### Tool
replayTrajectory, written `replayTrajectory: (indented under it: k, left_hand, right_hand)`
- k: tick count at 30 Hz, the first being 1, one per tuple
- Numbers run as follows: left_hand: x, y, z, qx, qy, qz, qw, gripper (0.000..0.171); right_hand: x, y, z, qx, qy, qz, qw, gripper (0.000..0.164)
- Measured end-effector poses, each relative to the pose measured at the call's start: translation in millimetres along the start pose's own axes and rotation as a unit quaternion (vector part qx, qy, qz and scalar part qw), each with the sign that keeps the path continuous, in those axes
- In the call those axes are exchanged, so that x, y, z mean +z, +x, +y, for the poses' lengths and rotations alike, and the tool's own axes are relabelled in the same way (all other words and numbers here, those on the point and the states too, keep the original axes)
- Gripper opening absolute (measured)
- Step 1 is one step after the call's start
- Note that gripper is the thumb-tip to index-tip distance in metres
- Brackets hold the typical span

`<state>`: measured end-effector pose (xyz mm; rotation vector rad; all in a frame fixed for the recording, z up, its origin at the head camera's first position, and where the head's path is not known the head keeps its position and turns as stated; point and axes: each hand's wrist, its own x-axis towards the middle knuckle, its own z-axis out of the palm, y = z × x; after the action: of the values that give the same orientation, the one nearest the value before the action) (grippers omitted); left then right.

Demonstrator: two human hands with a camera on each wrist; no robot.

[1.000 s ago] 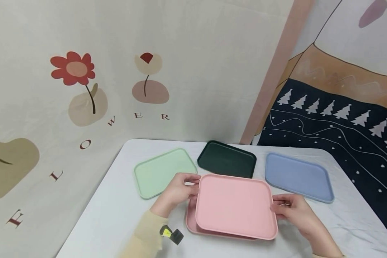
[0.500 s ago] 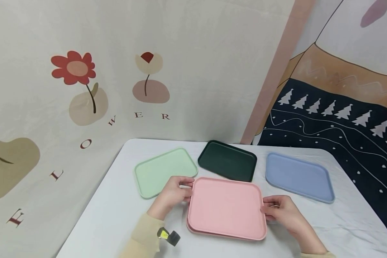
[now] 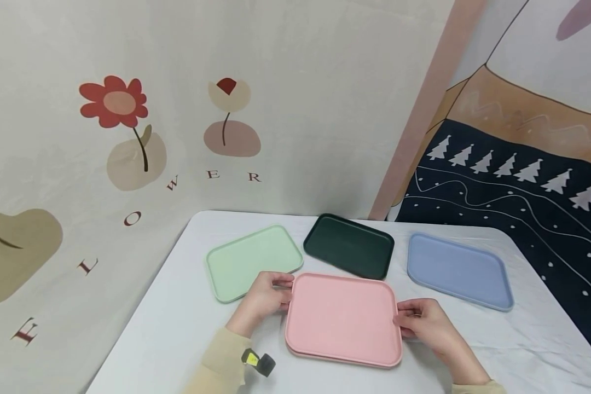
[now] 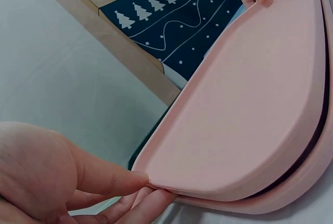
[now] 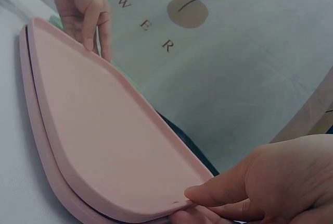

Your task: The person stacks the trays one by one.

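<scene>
A light pink tray (image 3: 343, 320) lies over a second pink tray (image 4: 291, 200), nearly lined up with it. In both wrist views a dark narrow gap shows between the two rims. My left hand (image 3: 262, 301) pinches the upper tray's left edge, thumb on the rim and fingers beneath. At the opposite edge my right hand (image 3: 426, 325) pinches the same tray, its thumb (image 5: 213, 187) on top of the rim. Most of the lower tray is hidden under the upper one.
Behind the pink trays, a light green tray (image 3: 253, 262), a dark green tray (image 3: 349, 246) and a blue tray (image 3: 459, 271) lie on the white-covered table (image 3: 152, 339). A printed cloth (image 3: 315, 109) hangs behind the table.
Both hands have moved the upper pink tray left and down over the lower one, which showed more at its left and front a second ago. The other trays stay put.
</scene>
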<state>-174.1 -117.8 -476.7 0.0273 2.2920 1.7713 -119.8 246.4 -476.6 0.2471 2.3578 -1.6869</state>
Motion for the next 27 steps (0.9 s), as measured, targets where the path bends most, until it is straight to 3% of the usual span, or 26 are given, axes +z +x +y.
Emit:
replayTrajectory:
  k: [17,27]
  left_hand:
    - [2.6,-1.6,1.0,-0.026,0.027,0.004,0.9993,0.041]
    - [3.8,-2.4,1.4,-0.012,0.045,0.016,0.9988,0.043]
  right_hand:
    - [3.8,-0.5,-1.8,0.0,-0.022,0.026,0.999,0.029]
    - [6.7,-3.8,-4.2,-0.008,-0.025,0.03,0.999,0.028]
